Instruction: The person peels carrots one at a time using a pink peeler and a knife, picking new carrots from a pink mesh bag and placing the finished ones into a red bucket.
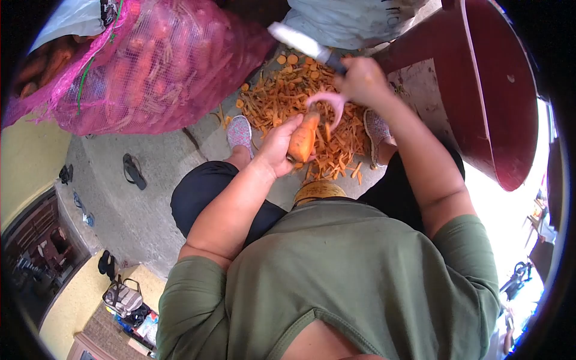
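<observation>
An orange carrot (303, 139), partly peeled, is gripped in my left hand (279, 147), its narrow end pointing away from me. Above and to the right, my right hand (363, 81) is closed around the black handle of a knife (303, 41); the pale blade points to the upper left, smeared by motion. A pink curved peeler (337, 102) shows just below my right hand, close to the carrot's narrow end. I cannot tell whether the same fingers hold it. Beneath both hands lies a heap of carrot peelings (276, 99) with round slices (292, 59).
A pink mesh sack (162, 72) full of carrots stands at the upper left. A large dark red tub (504, 90) leans at the right, near a white sack (354, 21). My shoes flank the peelings. A flip-flop (134, 172) lies on the concrete floor (114, 210).
</observation>
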`<move>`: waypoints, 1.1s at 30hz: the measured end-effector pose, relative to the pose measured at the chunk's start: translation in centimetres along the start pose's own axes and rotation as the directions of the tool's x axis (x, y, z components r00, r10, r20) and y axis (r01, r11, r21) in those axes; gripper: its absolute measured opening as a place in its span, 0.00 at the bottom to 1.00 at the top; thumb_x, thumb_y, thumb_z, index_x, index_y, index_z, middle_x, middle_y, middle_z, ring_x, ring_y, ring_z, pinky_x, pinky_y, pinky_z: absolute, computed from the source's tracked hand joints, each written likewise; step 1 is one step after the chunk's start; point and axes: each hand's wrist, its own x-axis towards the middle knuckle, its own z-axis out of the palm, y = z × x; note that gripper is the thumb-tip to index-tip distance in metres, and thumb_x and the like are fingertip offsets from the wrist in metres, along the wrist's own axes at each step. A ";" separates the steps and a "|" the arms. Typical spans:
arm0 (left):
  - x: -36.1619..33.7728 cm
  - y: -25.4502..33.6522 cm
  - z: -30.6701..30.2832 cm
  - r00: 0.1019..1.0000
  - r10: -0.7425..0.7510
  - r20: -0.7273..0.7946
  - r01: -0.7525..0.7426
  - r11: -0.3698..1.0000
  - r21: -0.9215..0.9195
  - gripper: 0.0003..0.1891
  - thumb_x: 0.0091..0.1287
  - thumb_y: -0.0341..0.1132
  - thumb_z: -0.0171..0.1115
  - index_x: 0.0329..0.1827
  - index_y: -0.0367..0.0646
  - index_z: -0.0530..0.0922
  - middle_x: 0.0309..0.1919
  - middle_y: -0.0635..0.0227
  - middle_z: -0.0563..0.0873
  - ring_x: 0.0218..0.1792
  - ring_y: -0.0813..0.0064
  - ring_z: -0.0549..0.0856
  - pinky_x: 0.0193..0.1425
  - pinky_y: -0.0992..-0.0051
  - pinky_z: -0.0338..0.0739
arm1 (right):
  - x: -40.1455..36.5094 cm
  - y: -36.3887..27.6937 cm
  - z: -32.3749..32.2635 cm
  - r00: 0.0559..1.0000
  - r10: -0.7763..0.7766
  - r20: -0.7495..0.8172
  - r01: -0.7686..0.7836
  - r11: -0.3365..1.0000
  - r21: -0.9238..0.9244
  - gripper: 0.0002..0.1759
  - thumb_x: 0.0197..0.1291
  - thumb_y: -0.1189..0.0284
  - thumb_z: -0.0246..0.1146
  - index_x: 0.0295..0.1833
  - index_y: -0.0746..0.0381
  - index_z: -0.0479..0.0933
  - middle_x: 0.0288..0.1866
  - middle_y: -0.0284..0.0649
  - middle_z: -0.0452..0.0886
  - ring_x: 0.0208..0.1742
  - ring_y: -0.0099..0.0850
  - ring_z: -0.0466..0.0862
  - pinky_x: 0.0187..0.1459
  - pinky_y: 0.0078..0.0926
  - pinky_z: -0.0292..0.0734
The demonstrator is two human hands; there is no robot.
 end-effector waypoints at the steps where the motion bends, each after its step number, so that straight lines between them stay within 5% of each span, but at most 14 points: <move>1: -0.2 0.1 -0.2 1.000 0.010 0.030 -0.010 1.000 -0.002 0.14 0.65 0.43 0.43 0.48 0.47 0.69 0.32 0.67 0.77 0.34 0.73 0.78 0.32 0.70 0.77 | 0.9 0.9 -0.5 0.994 0.064 -0.084 -0.068 0.997 -0.043 0.18 0.40 0.60 0.65 0.38 0.57 0.78 0.26 0.44 0.79 0.29 0.35 0.81 0.35 0.31 0.76; 3: -0.2 0.1 -0.4 0.995 0.025 0.092 -0.025 1.000 -0.006 0.14 0.65 0.43 0.44 0.48 0.46 0.70 0.31 0.66 0.77 0.33 0.73 0.78 0.31 0.71 0.76 | 1.0 1.3 -0.6 0.995 0.095 -0.031 -0.092 0.992 0.085 0.17 0.40 0.61 0.64 0.36 0.57 0.78 0.26 0.46 0.79 0.29 0.36 0.81 0.36 0.33 0.76; 5: 0.8 -0.4 -1.1 0.980 0.088 0.176 -0.094 0.995 0.026 0.17 0.65 0.45 0.43 0.47 0.42 0.69 0.32 0.64 0.77 0.28 0.70 0.78 0.30 0.69 0.76 | -2.0 -1.9 0.2 0.974 -0.184 -0.133 0.200 0.973 0.117 0.10 0.37 0.69 0.62 0.25 0.65 0.75 0.18 0.48 0.74 0.21 0.37 0.78 0.28 0.32 0.73; 7: 0.8 -0.3 -0.7 0.983 0.112 0.147 -0.118 0.993 0.031 0.18 0.65 0.46 0.42 0.47 0.40 0.69 0.32 0.63 0.78 0.26 0.69 0.79 0.29 0.69 0.76 | -3.5 -3.3 0.9 0.932 -0.360 0.023 0.360 0.933 0.009 0.13 0.38 0.64 0.62 0.30 0.59 0.78 0.24 0.47 0.78 0.29 0.41 0.80 0.38 0.35 0.75; 9: 0.3 -0.3 0.1 0.995 0.094 0.016 -0.094 0.996 0.007 0.19 0.65 0.46 0.42 0.47 0.40 0.69 0.31 0.62 0.78 0.27 0.69 0.79 0.28 0.70 0.76 | -2.1 -2.2 1.2 0.979 -0.176 0.107 0.171 0.984 0.050 0.13 0.39 0.63 0.62 0.31 0.59 0.78 0.24 0.47 0.78 0.29 0.40 0.80 0.38 0.34 0.75; 11: 0.1 0.0 -0.6 0.998 0.044 0.055 -0.048 0.997 0.066 0.18 0.65 0.45 0.43 0.47 0.40 0.69 0.32 0.62 0.78 0.29 0.70 0.79 0.28 0.70 0.76 | -0.2 0.0 0.3 0.998 -0.048 -0.052 0.049 0.999 0.009 0.13 0.41 0.63 0.62 0.32 0.59 0.78 0.25 0.46 0.79 0.29 0.37 0.81 0.36 0.33 0.75; 14: -0.1 0.5 -0.5 0.998 0.034 0.048 -0.036 0.998 0.044 0.17 0.65 0.45 0.45 0.47 0.40 0.69 0.32 0.62 0.78 0.29 0.71 0.79 0.27 0.70 0.76 | 0.6 0.6 -0.8 0.991 0.125 -0.050 -0.120 0.988 0.097 0.14 0.40 0.62 0.63 0.32 0.60 0.78 0.24 0.46 0.79 0.29 0.35 0.81 0.35 0.32 0.75; 17: 0.6 -0.2 -0.8 0.996 0.080 0.047 -0.077 0.995 -0.063 0.16 0.64 0.44 0.48 0.45 0.41 0.71 0.32 0.64 0.79 0.29 0.71 0.80 0.24 0.71 0.77 | -3.0 -3.1 -0.2 0.980 -0.198 0.026 0.194 0.975 0.112 0.14 0.40 0.63 0.62 0.32 0.60 0.78 0.24 0.47 0.78 0.29 0.39 0.80 0.36 0.35 0.75; 19: 0.8 -0.5 0.4 0.990 0.133 -0.046 -0.137 0.985 -0.100 0.16 0.63 0.44 0.48 0.45 0.42 0.72 0.32 0.64 0.79 0.28 0.72 0.80 0.24 0.71 0.76 | -3.6 -3.8 0.6 0.961 -0.258 0.095 0.258 0.966 0.018 0.13 0.40 0.64 0.62 0.32 0.60 0.78 0.24 0.47 0.78 0.30 0.41 0.80 0.38 0.35 0.74; 20: 0.3 -0.3 0.1 0.993 0.117 0.032 -0.117 0.993 0.017 0.16 0.63 0.44 0.49 0.44 0.42 0.72 0.31 0.65 0.79 0.28 0.73 0.80 0.23 0.71 0.76 | -2.5 -2.4 1.3 0.971 -0.231 0.069 0.224 0.970 0.097 0.13 0.39 0.63 0.63 0.32 0.59 0.78 0.24 0.47 0.78 0.30 0.41 0.80 0.38 0.35 0.74; 23: 0.1 0.3 -0.6 0.999 0.038 0.000 -0.038 0.998 0.050 0.18 0.64 0.46 0.48 0.45 0.41 0.71 0.30 0.62 0.78 0.29 0.71 0.80 0.26 0.71 0.76 | 1.1 1.1 0.0 0.994 0.093 -0.060 -0.097 0.992 -0.076 0.15 0.40 0.63 0.64 0.34 0.59 0.78 0.25 0.46 0.79 0.31 0.38 0.81 0.37 0.34 0.76; 26: 0.3 0.1 -0.5 0.997 0.083 -0.006 -0.083 0.996 0.023 0.18 0.65 0.47 0.46 0.46 0.42 0.71 0.33 0.65 0.79 0.31 0.73 0.80 0.26 0.71 0.76 | 0.4 0.2 -0.5 0.994 0.048 -0.103 -0.043 0.998 0.051 0.16 0.39 0.63 0.63 0.33 0.61 0.78 0.25 0.47 0.79 0.30 0.38 0.81 0.37 0.33 0.76; 29: 0.8 -0.3 0.0 0.993 0.110 0.038 -0.105 0.988 -0.110 0.16 0.64 0.44 0.49 0.45 0.40 0.72 0.35 0.66 0.79 0.32 0.74 0.80 0.29 0.73 0.77 | -3.2 -3.3 0.8 0.959 -0.271 0.080 0.268 0.963 0.041 0.15 0.39 0.62 0.62 0.33 0.60 0.78 0.26 0.46 0.79 0.29 0.39 0.80 0.38 0.34 0.76; 33: -0.2 0.0 0.6 0.994 0.110 -0.026 -0.108 0.992 0.061 0.18 0.65 0.46 0.46 0.48 0.42 0.70 0.34 0.67 0.78 0.29 0.74 0.79 0.25 0.73 0.76 | -0.7 -0.1 1.5 0.978 -0.175 -0.110 0.180 0.983 0.040 0.11 0.37 0.69 0.62 0.26 0.65 0.75 0.18 0.49 0.74 0.21 0.40 0.78 0.29 0.34 0.73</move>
